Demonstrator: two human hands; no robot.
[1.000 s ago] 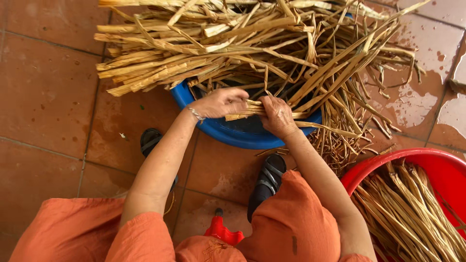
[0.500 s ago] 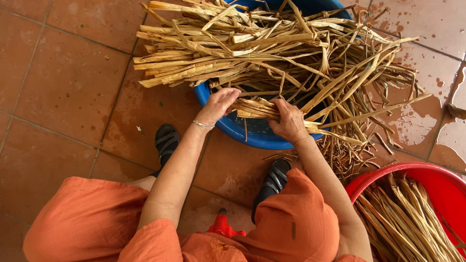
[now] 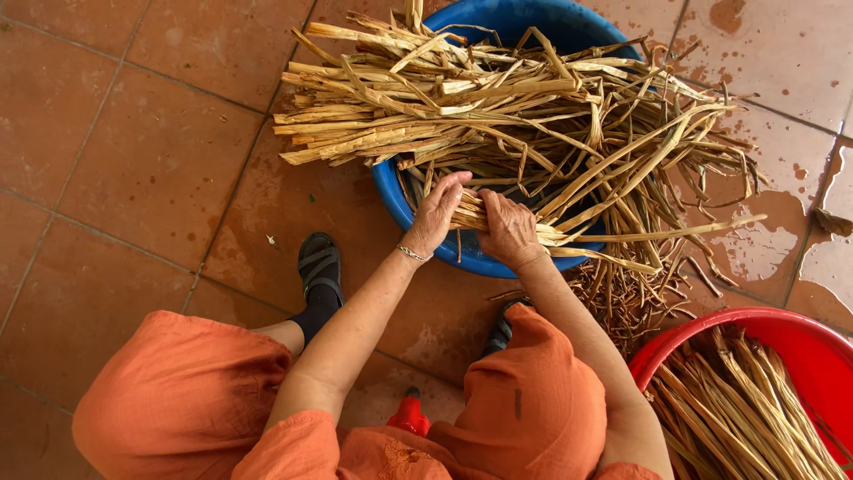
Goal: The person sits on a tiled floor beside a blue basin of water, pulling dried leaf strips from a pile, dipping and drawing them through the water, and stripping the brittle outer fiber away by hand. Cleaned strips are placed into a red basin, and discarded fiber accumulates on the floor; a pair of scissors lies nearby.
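Here, hands: my left hand (image 3: 437, 213) and right hand (image 3: 508, 229) are clamped side by side on a bundle of dried strips (image 3: 498, 124).
Bundle: frame centre, across the blue basin (image 3: 418, 213).
Lower right: red basin (image 3: 800, 342) holding more strips.

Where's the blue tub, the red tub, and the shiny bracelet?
blue tub (image 3: 418, 220): head view, on its near-left rim.
red tub (image 3: 711, 322): head view, on its top rim.
bracelet (image 3: 410, 254): head view, on the band at the left wrist.

head view, steeply downward, close over hands (image 3: 471, 222)
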